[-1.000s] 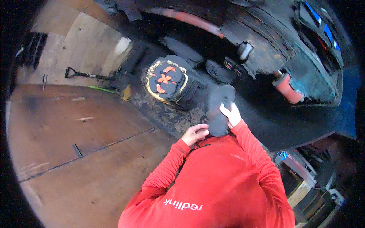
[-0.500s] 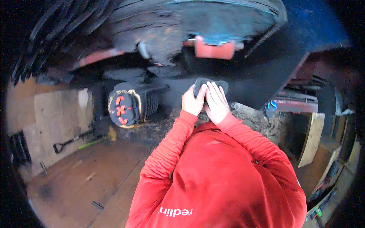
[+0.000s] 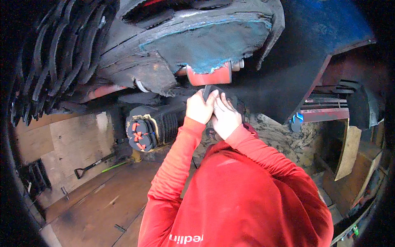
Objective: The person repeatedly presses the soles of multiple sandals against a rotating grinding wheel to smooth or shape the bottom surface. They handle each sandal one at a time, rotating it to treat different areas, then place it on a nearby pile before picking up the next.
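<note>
Both my hands grip a dark foam sole (image 3: 211, 89), tilted so that a narrow edge shows. My left hand (image 3: 199, 108) is closed on its left side, thumb toward the middle. My right hand (image 3: 226, 118) presses against it from the right, fingers close together. Just beyond the sole's top edge is a red-orange roller (image 3: 210, 75) under a machine hood (image 3: 218, 45) caked with bluish dust. Whether the sole touches the roller, I cannot tell. Much of the sole is hidden behind my fingers.
At left lies a stack of black flip-flops (image 3: 140, 133) with red straps. A blue-strapped flip-flop (image 3: 296, 122) hangs near the dark panel (image 3: 284, 82) on the right. Curved black strips (image 3: 53, 57) hang upper left. A shovel (image 3: 88, 168) leans low by the wooden wall (image 3: 82, 133).
The sole has turned from showing its broad face to nearly edge-on, and my hands have tilted with it. The view has shifted, so the roller now appears lower and closer to my hands.
</note>
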Tool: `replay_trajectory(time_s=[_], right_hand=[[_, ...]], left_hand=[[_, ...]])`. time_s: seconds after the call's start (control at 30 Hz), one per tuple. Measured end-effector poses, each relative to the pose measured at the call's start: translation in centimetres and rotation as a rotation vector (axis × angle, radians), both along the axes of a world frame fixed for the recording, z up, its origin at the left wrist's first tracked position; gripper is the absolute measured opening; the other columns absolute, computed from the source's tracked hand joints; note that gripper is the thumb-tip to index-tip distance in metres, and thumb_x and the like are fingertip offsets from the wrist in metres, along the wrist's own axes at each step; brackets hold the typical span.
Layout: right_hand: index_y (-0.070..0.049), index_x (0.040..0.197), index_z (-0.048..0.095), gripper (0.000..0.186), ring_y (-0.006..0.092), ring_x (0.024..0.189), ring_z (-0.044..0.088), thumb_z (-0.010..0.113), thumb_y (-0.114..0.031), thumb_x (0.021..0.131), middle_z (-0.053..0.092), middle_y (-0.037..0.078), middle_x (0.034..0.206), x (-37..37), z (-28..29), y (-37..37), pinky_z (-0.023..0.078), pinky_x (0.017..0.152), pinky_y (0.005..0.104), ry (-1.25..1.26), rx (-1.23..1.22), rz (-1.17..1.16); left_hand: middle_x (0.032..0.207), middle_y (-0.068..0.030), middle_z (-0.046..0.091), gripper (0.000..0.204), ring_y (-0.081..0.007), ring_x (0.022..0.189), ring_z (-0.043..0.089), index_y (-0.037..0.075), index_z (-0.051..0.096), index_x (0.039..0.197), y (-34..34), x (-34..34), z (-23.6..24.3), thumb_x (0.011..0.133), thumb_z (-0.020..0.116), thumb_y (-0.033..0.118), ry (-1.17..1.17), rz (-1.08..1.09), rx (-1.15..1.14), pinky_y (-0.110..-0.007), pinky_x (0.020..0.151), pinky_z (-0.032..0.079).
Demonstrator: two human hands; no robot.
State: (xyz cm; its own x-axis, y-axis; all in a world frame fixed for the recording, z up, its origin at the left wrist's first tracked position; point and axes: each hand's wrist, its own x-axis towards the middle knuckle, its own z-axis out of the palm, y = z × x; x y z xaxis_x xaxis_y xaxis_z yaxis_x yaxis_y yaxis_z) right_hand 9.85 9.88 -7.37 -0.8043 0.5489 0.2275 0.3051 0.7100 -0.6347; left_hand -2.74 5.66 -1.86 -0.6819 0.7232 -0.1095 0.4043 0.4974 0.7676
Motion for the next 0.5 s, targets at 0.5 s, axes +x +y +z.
replay_trajectory(time_s=[0.5], right_hand=[[-0.005,0.121,0.065,0.042,0.0431,0.132,0.048,0.066,-0.01,0.079,0.057,0.017,0.137,-0.6,-1.1,2.7,0.04,0.11,0.0565,0.3,0.235,0.208]], left_hand=[[0.088,-0.0224,0.071,0.033,-0.0311,0.08,0.073,-0.004,0.065,0.111,-2.0,2.8,2.6,0.092,0.069,0.023,0.026,0.155,0.237,-0.037,0.07,0.056]])
